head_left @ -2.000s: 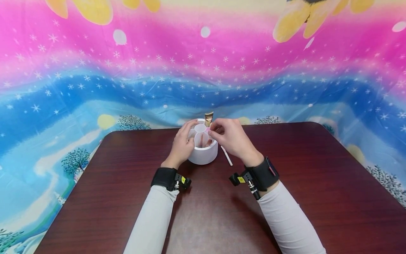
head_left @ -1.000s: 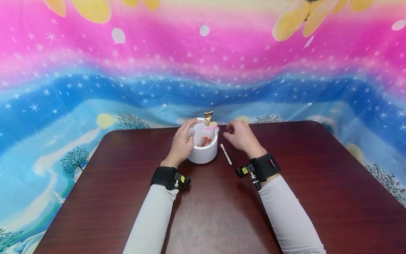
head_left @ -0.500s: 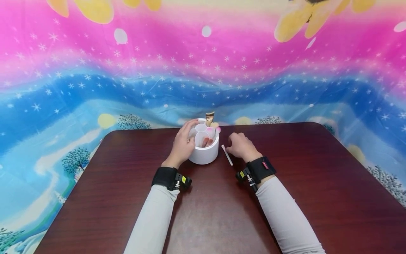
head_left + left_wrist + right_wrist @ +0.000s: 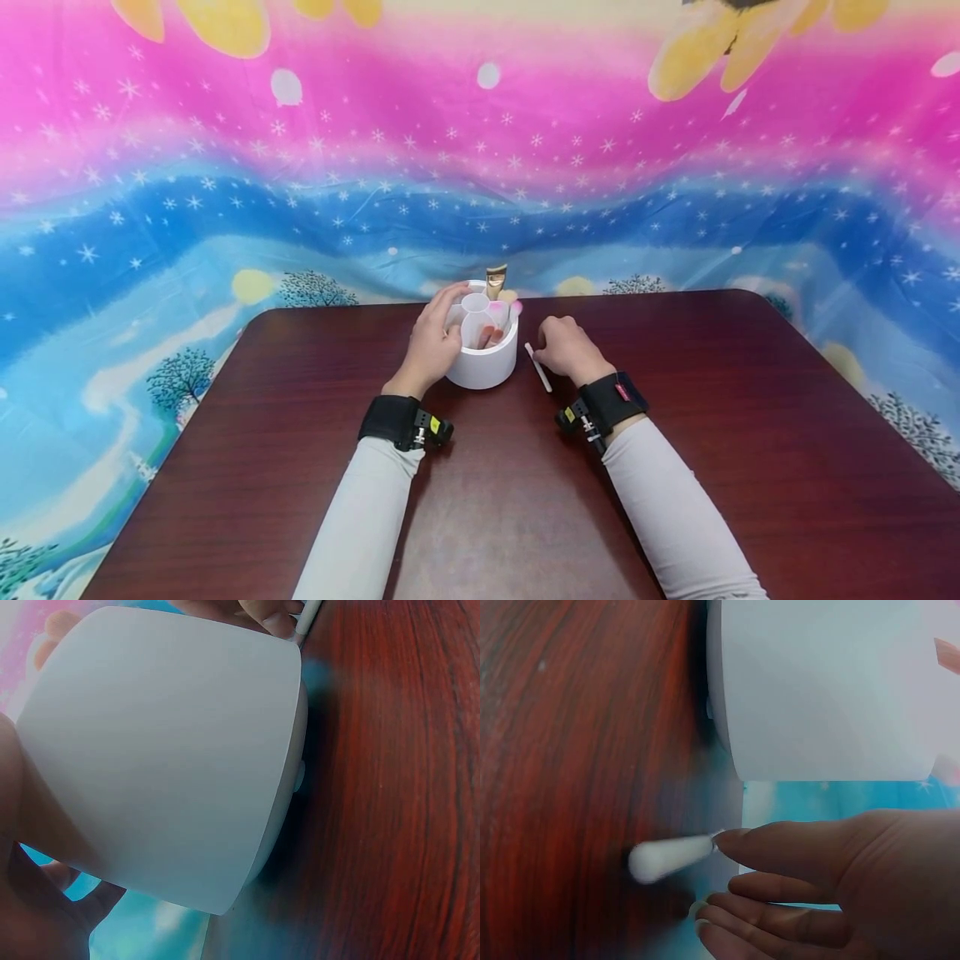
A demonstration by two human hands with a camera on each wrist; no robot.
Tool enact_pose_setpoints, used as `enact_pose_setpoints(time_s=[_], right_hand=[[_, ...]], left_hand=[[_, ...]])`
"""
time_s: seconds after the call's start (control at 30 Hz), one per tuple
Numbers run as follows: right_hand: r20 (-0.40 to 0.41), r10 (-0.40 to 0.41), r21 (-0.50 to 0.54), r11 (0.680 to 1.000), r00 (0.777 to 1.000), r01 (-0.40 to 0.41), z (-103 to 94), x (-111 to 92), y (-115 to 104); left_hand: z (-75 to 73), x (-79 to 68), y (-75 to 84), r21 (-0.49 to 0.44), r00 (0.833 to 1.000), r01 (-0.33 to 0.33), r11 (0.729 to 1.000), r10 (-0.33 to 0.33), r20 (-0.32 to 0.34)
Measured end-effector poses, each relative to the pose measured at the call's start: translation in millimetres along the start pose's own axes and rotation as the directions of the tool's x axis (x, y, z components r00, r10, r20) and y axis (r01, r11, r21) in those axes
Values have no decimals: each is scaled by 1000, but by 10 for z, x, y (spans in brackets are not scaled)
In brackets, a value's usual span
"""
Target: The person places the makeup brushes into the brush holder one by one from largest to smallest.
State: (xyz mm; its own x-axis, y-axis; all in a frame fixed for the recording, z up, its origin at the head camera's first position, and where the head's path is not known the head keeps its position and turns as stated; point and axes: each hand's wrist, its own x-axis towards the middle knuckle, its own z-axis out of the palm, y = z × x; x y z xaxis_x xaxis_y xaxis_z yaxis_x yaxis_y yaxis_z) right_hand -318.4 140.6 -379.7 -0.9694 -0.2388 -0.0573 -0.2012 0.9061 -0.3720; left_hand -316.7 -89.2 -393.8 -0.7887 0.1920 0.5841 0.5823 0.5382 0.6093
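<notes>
My left hand (image 4: 435, 337) holds the side of a round white divided organizer (image 4: 482, 371) with thumb and fingers over its rim. Makeup brushes stand in it: a gold-topped one (image 4: 495, 282), a pink-tipped one (image 4: 515, 310) and brown-tipped ones (image 4: 487, 335). In the left wrist view the organizer's wall (image 4: 165, 750) fills much of the frame. My right hand (image 4: 570, 350) pinches a slim white stick (image 4: 542, 375), like a brush handle, just right of the organizer. In the right wrist view the thumb tip covers one end of the stick (image 4: 667, 859); the other fingers curl below.
A dark red-brown wooden table (image 4: 465, 517) lies under both hands, its far edge just behind the organizer. A colourful printed cloth (image 4: 405, 167) hangs around the back and sides. Each wrist wears a black strap (image 4: 613, 407) with a small camera.
My right hand has left the organizer, moved right and come down to the white stick. Over the last half second it barely moves. My left hand has stayed on the organizer.
</notes>
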Motion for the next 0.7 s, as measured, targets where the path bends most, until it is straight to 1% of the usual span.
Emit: enact_pose_setpoints(time_s=[0.3,0.53,0.7], right_hand=[[7,-12,7,1000,1000,11,3,-9,23],[48,19,-26,999,999,-17,-7,-17,31],[71,21,-34,999,997,-19,-13,-15,28]], left_hand=[[5,2,-1,-6,1000,-13,1000,12,-10],[9,-8,7,-6,1000,7,1000,-7,1],[7,-5,2,-3,1000,2,1000,-2,-3]])
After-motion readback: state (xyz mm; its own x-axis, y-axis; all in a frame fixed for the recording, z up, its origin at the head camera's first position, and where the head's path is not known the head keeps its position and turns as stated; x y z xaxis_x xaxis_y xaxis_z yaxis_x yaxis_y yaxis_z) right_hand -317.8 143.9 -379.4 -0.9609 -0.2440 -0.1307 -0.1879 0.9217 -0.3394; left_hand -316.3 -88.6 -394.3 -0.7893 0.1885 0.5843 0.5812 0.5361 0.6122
